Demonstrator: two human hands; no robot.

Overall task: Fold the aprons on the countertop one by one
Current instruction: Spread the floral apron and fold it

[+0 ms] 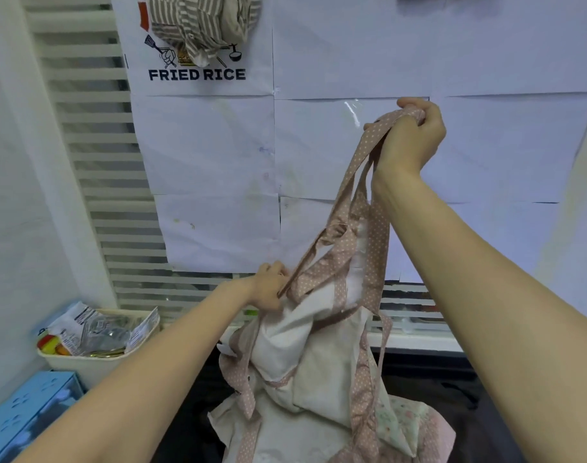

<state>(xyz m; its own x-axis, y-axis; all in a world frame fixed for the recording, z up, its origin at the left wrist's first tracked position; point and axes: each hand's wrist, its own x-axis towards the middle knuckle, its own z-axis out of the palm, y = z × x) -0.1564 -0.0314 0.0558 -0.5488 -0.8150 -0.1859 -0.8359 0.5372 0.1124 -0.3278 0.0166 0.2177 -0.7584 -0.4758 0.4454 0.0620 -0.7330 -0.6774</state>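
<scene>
Your right hand (410, 138), raised at upper right, fists the apron (318, 355) straps; your left hand (268, 289), at centre, pinches its pink edge.

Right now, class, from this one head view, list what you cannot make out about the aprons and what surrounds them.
- Apron: its lower part is cut off by the bottom edge.
- Strap ends: bunched inside the right hand and left hand.
- Poster: its picture is covered by a hanging striped cloth.
- Countertop: mostly hidden by arms and fabric, so the apron count is unclear.
- Packets in the tub: print too small.
</scene>
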